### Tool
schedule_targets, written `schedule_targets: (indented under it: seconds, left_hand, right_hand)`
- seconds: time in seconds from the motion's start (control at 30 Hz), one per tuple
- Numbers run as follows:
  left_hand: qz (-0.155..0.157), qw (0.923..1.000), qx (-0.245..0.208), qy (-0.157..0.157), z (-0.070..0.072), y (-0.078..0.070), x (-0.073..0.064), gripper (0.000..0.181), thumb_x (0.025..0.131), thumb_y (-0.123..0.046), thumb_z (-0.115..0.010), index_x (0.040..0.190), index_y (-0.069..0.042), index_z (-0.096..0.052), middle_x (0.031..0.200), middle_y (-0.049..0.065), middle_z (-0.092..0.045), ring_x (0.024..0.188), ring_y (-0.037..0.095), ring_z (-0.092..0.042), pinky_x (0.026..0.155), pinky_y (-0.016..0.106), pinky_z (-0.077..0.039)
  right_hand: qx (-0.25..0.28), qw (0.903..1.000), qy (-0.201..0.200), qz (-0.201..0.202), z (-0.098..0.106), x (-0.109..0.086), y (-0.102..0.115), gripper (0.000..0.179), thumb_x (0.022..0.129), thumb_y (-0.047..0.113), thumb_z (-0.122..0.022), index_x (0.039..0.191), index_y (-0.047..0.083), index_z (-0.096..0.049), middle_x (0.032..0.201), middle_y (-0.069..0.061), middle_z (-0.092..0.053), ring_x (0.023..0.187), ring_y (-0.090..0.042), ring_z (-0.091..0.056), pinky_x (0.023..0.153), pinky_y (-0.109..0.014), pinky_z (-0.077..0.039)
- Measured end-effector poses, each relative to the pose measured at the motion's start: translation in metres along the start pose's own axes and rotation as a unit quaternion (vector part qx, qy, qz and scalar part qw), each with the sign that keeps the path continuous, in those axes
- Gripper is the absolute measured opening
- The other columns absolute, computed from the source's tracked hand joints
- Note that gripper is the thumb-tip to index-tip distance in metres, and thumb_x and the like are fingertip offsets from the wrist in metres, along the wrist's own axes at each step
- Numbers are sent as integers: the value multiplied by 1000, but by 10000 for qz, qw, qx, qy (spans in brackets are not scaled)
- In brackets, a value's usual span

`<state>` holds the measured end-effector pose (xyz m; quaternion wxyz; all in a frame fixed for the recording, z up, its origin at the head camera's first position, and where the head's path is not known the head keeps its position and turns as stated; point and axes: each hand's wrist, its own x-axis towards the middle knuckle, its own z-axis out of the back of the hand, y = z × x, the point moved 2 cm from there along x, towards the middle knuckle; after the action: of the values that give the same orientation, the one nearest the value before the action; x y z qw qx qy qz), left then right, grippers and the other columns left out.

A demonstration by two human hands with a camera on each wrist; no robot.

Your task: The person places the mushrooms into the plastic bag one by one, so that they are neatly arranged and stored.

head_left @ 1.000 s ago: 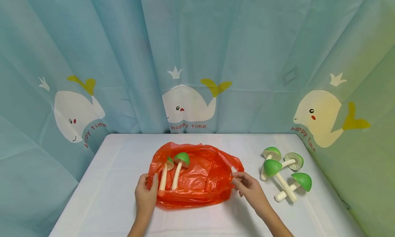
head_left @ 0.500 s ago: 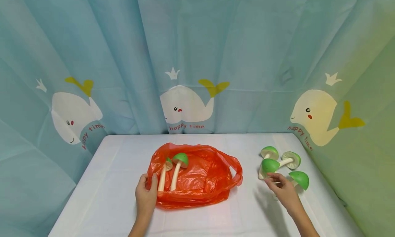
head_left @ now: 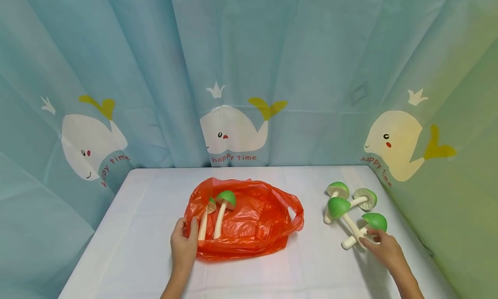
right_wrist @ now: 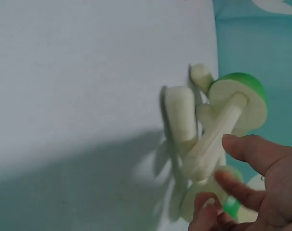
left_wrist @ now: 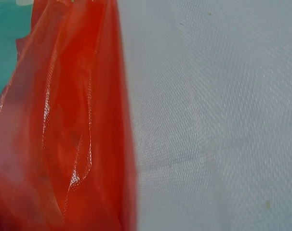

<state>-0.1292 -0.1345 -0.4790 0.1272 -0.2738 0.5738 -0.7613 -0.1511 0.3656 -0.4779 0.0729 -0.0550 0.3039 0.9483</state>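
Observation:
In the head view my left hand (head_left: 184, 245) grips the left edge of a red plastic bag (head_left: 253, 221), thumb at the rim. Two toy mushrooms with green caps, one of them the nearer-centre mushroom (head_left: 220, 219), lie inside the bag's open mouth. On the right, my right hand (head_left: 385, 249) is at the stem end of a green-capped mushroom (head_left: 352, 225) lying across others. In the right wrist view its thumb (right_wrist: 247, 149) is beside that mushroom's stem (right_wrist: 216, 139), the fingers spread apart from the thumb. The left wrist view shows red plastic (left_wrist: 73, 120) but no fingers.
Around that mushroom lie a back mushroom (head_left: 337, 189), one with its pale underside showing (head_left: 365, 199), and a front-right one (head_left: 375, 221). The white table (head_left: 268, 277) meets a blue whale-print curtain (head_left: 311, 74) at the back and sides. The bag's handle loop (head_left: 297, 217) sticks out right.
My right hand has let go of the bag's right side and moved right to the mushroom pile. The bag's right handle has dropped a little. My left hand stays on the bag.

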Motion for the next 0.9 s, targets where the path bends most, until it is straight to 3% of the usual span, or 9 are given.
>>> schedule_targets:
  seconds: [0.27, 0.5, 0.9]
  left_hand:
    - [51, 9998, 172, -15, 0, 1, 1, 14, 94, -10, -57, 94, 5, -57, 85, 13, -58, 72, 10, -52, 61, 13, -47]
    - [168, 9994, 314, -55, 0, 3, 0, 15, 94, -11, -56, 94, 4, -58, 86, 13, -59, 72, 13, -52, 61, 14, -47]
    - [29, 9994, 307, -169, -1, 5, 2, 15, 94, -10, -55, 92, 5, -58, 84, 13, -59, 72, 10, -52, 61, 12, -46]
  right_hand:
    - [291, 9993, 221, -34, -13, 3, -9, 46, 86, 24, -67, 113, -9, -49, 95, -26, -60, 83, -31, -57, 62, -34, -43]
    - [443, 9990, -70, -77, -16, 0, -12, 35, 82, 13, -66, 102, -9, -48, 89, -16, -58, 71, -19, -52, 56, -29, -43]
    - [1055, 9937, -50, -380, -25, -3, -16, 39, 82, 7, -60, 110, -14, -42, 88, -14, -56, 66, -15, -50, 53, -26, -45]
